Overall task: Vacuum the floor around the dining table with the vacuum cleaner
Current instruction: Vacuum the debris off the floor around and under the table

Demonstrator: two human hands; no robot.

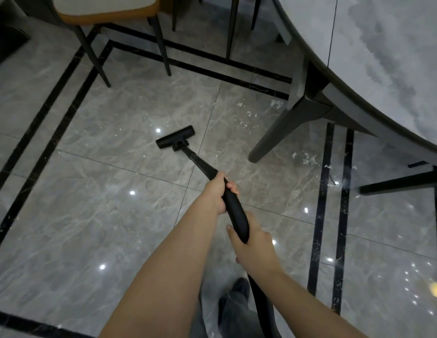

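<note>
A black vacuum wand (233,206) runs from my hands down to its flat floor head (175,140), which lies on the grey marble floor (102,191). My left hand (218,191) grips the wand higher up the tube. Lower on the curved handle, my right hand (253,242) grips the end where the hose leaves. White crumbs and scraps (249,114) lie scattered on the tiles to the right of the head, near the dining table's dark leg (278,128). More scraps (307,159) lie beside the leg's foot.
The round marble dining table (388,57) fills the upper right. A chair with an orange-edged seat (107,11) and thin dark legs stands at the upper left. Black inlay bands cross the floor. My trouser leg and shoe (237,303) show at the bottom.
</note>
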